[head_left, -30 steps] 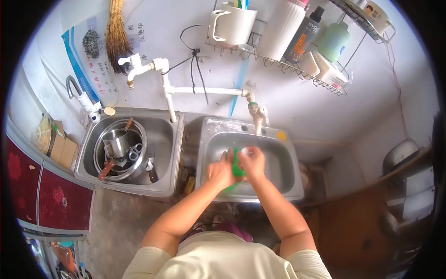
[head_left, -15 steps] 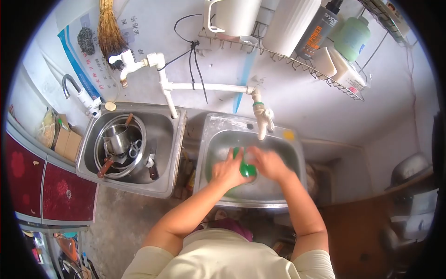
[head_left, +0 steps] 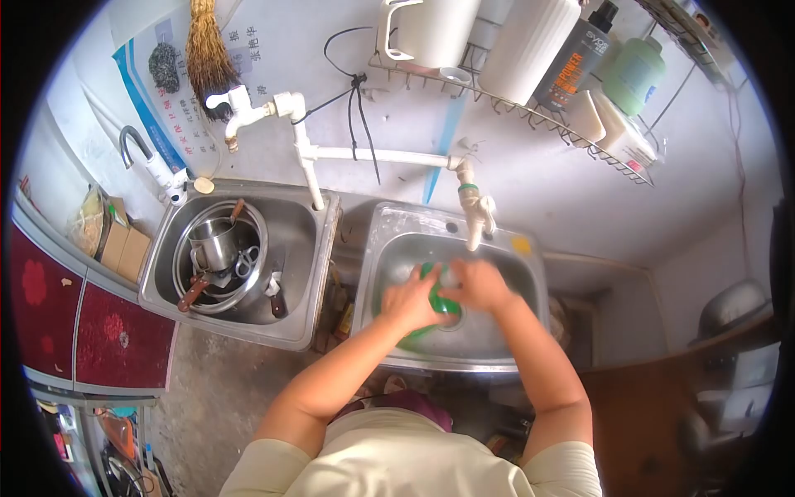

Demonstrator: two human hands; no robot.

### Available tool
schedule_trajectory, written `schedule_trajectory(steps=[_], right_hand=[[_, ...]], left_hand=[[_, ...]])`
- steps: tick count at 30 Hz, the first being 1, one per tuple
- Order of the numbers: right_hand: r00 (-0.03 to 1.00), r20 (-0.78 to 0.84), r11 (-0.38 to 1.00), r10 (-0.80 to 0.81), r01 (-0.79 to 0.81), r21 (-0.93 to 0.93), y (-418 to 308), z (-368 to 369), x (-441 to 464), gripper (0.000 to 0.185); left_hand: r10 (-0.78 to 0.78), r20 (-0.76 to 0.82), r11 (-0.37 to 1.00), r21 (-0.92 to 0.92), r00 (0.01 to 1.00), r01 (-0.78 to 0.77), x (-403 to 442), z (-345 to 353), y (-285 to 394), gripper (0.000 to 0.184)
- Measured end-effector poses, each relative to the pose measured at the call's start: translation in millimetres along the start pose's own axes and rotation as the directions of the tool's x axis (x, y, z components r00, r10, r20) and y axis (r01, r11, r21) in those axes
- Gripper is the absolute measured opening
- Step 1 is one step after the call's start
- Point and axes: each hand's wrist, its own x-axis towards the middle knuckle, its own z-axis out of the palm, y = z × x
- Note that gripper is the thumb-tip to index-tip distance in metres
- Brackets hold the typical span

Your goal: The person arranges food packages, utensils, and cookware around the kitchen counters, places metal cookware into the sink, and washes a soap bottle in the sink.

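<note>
Over the right-hand steel sink (head_left: 538, 331), my left hand (head_left: 411, 300) is closed around a shiny green object (head_left: 445, 308). Its exact kind is hard to make out, since my fingers cover much of it. My right hand (head_left: 480, 286) is close against the same object's right side, fingers bent and smeared by motion, so its grip is unclear. Above both hands hangs a plastic tap (head_left: 478, 217) on a white pipe. More green shows at the lower left of the basin, partly hidden by my left hand and forearm.
In the left sink (head_left: 311, 273) sits a round metal pan (head_left: 261, 248) with a steel mug (head_left: 214, 243), scissors (head_left: 247, 262) and brown-handled tools. A wire shelf (head_left: 571, 132) on the wall bears a white pitcher (head_left: 435, 33) and bottles. A straw brush (head_left: 207, 58) hangs at left.
The view has shifted slightly, so the sinks and wall sit a little further right. Both hands stay at the green object, and the right hand's fingers have moved a little against it.
</note>
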Motion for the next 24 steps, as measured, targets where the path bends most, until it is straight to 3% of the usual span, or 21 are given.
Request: schedule_trajectory(steps=[5, 8, 11, 14, 17, 20, 24], right_hand=[[0.991, -0.017, 0.99, -0.132, 0.133, 0.047, 9, -2, 3, 0.046], [1.0, -0.004, 0.989, -0.004, 0.004, -0.148, -9, -6, 1, 0.044], [0.985, -0.149, 0.989, 0.084, -0.101, -0.11, -17, 8, 1, 0.041], [0.965, -0.255, 0.99, 0.052, -0.083, -0.113, -12, 20, 6, 0.038], [0.935, -0.332, 0.992, -0.125, 0.125, -0.021, 5, 28, 10, 0.036], [0.899, -0.346, 0.96, -0.271, 0.278, -0.029, 11, 24, 15, 0.036], [0.889, -0.279, 0.928, -0.364, 0.371, -0.028, 20, 21, 19, 0.037]], left_hand=[[0.048, -0.02, 0.998, 0.033, 0.999, -0.047, 1, 0, -5, 0.102], [0.008, -0.051, 0.997, 0.079, 0.999, -0.004, -4, -1, 3, 0.109], [-0.113, -0.047, 0.993, -0.039, 0.993, 0.111, -7, 5, 3, 0.118], [-0.13, -0.008, 0.991, -0.023, 0.992, 0.13, -9, 5, 4, 0.122], [-0.14, -0.011, 0.989, -0.057, 0.99, 0.139, -5, 11, 2, 0.122], [-0.103, -0.08, 0.993, -0.064, 0.991, 0.098, -6, 13, 0, 0.11], [-0.095, -0.066, 0.994, -0.069, 0.993, 0.091, -4, 13, -2, 0.109]])
